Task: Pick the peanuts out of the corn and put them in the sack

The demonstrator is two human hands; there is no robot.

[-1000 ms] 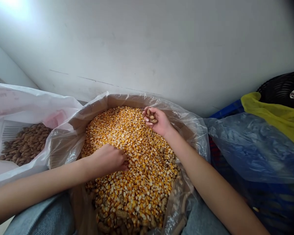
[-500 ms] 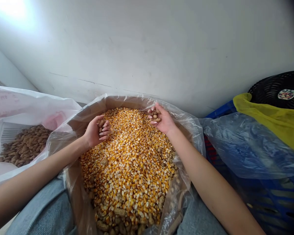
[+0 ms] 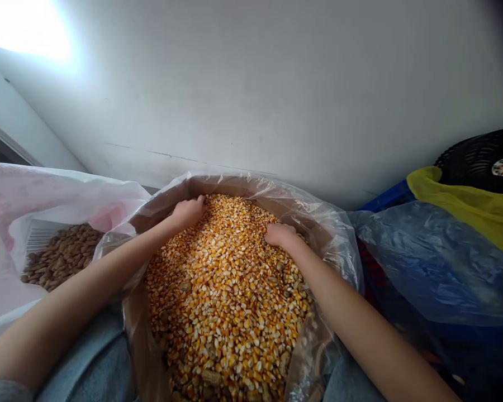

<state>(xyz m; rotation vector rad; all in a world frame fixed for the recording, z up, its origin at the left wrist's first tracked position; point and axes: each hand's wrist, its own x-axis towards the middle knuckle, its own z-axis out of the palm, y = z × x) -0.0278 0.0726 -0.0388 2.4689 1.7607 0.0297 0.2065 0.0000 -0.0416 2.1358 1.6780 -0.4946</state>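
Corn kernels point(image 3: 230, 285) are filling the box point(image 3: 142, 340), with peanuts point(image 3: 212, 377) showing among them at its near end. To the box's left, a white bag point(image 3: 0, 223) is spreading open around more peanuts, probably placed there for easy reach. At the box's far left corner, the left hand point(image 3: 188, 213) is dipping into the heap, fingers curling under; whether they are closing on anything, I cannot tell. At the box's far right side, the right hand point(image 3: 281, 235) is bending down into the kernels, its fingertips hidden, so its grip is staying unclear too. A clear liner point(image 3: 347, 251) is draping over the box's rim, likely for containing loose kernels. Right of the box, a plastic sheet point(image 3: 440, 268) is lying across a blue crate point(image 3: 396, 194), beside a yellow cloth point(image 3: 465, 209) and a black slatted item point(image 3: 473, 159).

I am counting two hands and one each of box, liner, bag, sheet, crate, cloth and slatted item; kernels and peanuts are defying a count.
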